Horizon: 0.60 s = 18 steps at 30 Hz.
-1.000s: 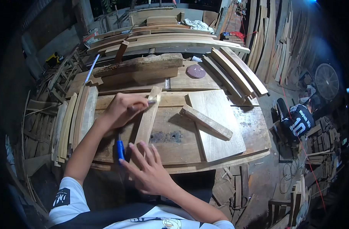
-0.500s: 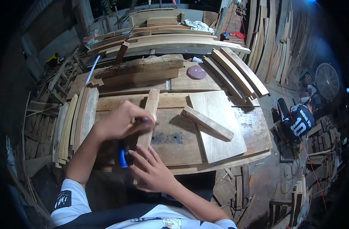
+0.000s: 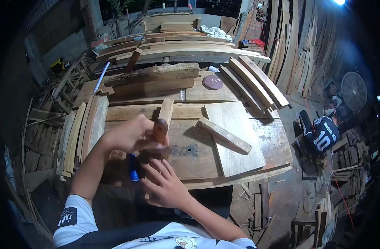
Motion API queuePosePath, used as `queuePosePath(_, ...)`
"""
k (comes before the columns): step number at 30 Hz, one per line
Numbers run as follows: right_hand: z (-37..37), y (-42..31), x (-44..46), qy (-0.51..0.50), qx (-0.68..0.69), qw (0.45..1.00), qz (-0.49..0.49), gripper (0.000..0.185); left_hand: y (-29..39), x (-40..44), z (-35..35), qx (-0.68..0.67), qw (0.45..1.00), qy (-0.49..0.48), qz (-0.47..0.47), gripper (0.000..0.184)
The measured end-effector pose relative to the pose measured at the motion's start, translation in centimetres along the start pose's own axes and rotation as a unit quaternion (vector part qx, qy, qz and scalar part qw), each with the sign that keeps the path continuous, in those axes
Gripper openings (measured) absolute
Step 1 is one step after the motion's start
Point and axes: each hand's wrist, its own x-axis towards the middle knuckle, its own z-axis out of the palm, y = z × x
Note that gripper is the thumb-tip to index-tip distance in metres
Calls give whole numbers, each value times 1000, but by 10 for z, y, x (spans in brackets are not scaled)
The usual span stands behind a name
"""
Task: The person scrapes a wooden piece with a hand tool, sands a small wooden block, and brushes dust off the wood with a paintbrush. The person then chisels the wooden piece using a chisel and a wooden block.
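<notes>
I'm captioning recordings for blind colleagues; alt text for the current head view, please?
A person's left grip holds a wooden-handled tool over a narrow wooden strip on a workbench, while the right grip rests on the strip's near end. To the right, a wooden block lies across a pale board.

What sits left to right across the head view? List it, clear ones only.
Yellow-and-black object, bluish-white stick, blue object, wooden handle, purple disc, fan.

I read the number 10 (image 3: 323, 142) below a name (image 3: 330, 128) on a co-worker's black shirt (image 3: 322, 133); my left sleeve patch (image 3: 68, 217) bears unclear lettering
</notes>
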Motion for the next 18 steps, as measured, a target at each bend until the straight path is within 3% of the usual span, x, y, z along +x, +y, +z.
queuePosePath(2, 0, 0, 2, 3, -4, 1000, -1, 75, -1, -2, -1, -6, 1000, 1, 9, 11)
queuePosePath(5, -3, -1, 6, 6, -4, 1000, -8, 75, -41, 7, -5, 49, 992, 113, 37, 11)
queuePosePath(6, -3, -1, 6, 5, -2, 1000, -8, 76, -45, 12, -5, -58, 989, 136, 21, 11)
queuePosePath(7, -4, -1, 6, 5, -2, 1000, -7, 76, -47, 13, -4, -63, 985, 163, -5, 13)
queuePosePath(10, -4, 1, 5, -3, -10, 1000, -11, 73, -25, 5, -1, 114, 985, 107, 72, 16)
queuePosePath(11, -2, 1, 4, -2, -12, 1000, -12, 72, -8, -3, 2, 82, 994, 72, -12, 16)
queuePosePath(13, -3, -2, 6, -11, -2, 1000, -14, 74, -1, -10, 5, 57, 998, 32, 14, 15)
queuePosePath(14, -6, -2, 5, -15, -4, 1000, -7, 75, 7, -14, 6, 42, 998, 38, -18, 14)
queuePosePath(15, -2, 0, 4, 8, 9, 1000, -12, 73, -1, -16, 10, 54, 997, 58, 28, 13)
queuePosePath(18, -3, -1, 2, 10, 1, 1000, -19, 69, 4, -21, 17, 29, 995, 81, -42, 14)
